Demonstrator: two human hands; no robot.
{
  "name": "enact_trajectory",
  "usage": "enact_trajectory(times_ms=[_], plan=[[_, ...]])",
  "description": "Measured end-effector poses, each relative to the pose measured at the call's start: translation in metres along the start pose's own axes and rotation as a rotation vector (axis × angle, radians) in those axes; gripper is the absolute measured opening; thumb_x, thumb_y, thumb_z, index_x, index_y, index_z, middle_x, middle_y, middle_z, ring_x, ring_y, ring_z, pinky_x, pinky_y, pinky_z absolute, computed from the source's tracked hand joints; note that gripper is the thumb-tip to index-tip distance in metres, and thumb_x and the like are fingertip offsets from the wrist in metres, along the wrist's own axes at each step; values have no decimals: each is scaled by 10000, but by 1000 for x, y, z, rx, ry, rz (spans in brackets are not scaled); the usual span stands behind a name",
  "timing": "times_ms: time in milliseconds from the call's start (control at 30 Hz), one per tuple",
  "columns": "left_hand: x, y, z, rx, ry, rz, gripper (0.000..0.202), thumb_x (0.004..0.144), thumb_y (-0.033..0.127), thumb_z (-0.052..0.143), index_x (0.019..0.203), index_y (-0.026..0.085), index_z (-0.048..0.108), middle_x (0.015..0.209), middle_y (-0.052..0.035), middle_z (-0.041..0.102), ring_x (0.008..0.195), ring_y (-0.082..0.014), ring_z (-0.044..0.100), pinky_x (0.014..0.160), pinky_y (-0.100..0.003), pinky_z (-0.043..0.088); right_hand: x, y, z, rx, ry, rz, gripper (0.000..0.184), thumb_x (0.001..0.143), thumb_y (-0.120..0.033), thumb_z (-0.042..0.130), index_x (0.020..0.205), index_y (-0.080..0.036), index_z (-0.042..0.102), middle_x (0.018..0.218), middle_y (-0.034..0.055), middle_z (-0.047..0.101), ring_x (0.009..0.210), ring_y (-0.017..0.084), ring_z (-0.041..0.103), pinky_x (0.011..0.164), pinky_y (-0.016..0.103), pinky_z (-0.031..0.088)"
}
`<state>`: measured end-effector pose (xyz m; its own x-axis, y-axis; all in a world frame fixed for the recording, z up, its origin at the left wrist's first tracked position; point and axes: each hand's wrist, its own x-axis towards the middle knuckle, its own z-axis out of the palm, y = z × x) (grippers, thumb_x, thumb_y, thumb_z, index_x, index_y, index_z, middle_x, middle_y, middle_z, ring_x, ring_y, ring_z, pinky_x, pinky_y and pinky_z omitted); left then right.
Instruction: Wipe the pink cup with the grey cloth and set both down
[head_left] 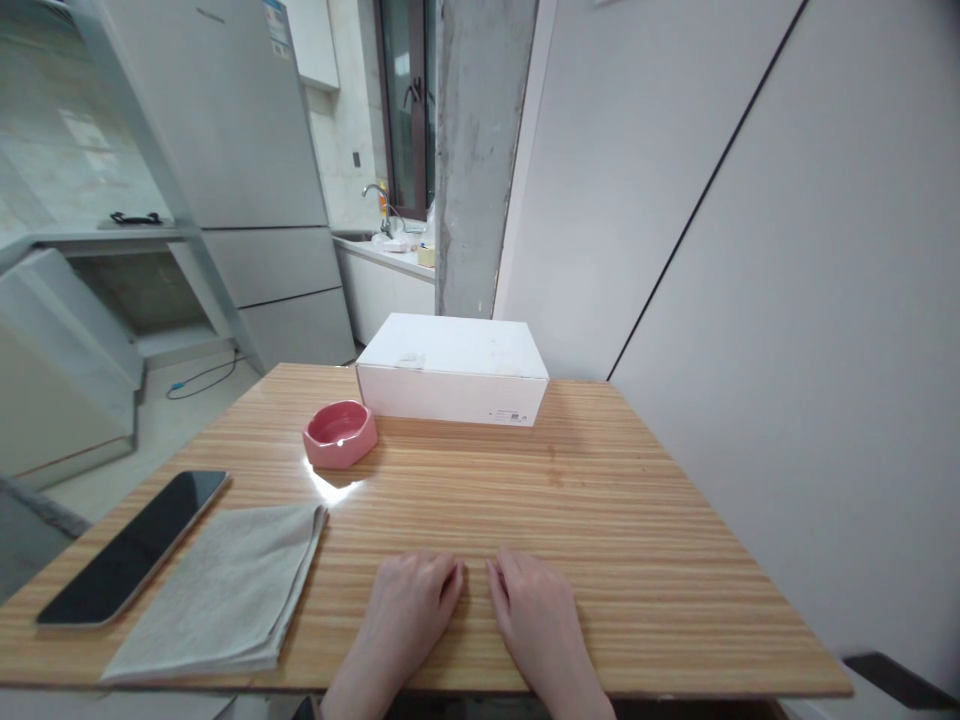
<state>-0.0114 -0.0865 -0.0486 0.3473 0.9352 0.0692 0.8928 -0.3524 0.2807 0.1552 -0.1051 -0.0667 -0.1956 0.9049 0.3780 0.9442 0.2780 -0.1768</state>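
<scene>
My left hand (417,600) rests on the wooden table (630,560) near its front edge, fingers curled under and thumb along the side. Beside it, a small gap apart, my right hand (534,605) lies in the same closed pose. Nothing shows in either hand. Left of my left hand is a folded grey cloth (225,585). A black smartphone (139,550) lies screen up to the left of that cloth. Farther back stands a pink faceted bowl (341,445); its visible inside holds nothing.
A white cardboard box (454,390) sits at the table's far edge. A white wall panel (750,300) runs along the right side. Behind on the left are a refrigerator (225,130), a sink faucet (379,200) and a cable (199,385) on the floor.
</scene>
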Motion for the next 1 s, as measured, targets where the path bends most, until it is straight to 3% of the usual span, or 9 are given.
enact_trajectory(times_ms=[400, 1000], plan=[[-1, -1, -2, -16, 14, 19, 375, 944, 281, 339, 727, 226, 640, 739, -34, 713, 709, -218, 667, 602, -300, 379, 1, 1, -3, 47, -39, 10, 259, 917, -201, 405, 677, -219, 501, 575, -11, 603, 520, 153, 572, 535, 278, 228], [0, -2, 1, -4, 21, 21, 365, 940, 282, 343, 729, 231, 635, 733, -27, 711, 701, -216, 668, 607, -299, 391, -1, 0, -6, 68, -68, 25, 243, 909, -174, 419, 689, -215, 513, 626, -4, 618, 576, 153, 583, 557, 279, 232]])
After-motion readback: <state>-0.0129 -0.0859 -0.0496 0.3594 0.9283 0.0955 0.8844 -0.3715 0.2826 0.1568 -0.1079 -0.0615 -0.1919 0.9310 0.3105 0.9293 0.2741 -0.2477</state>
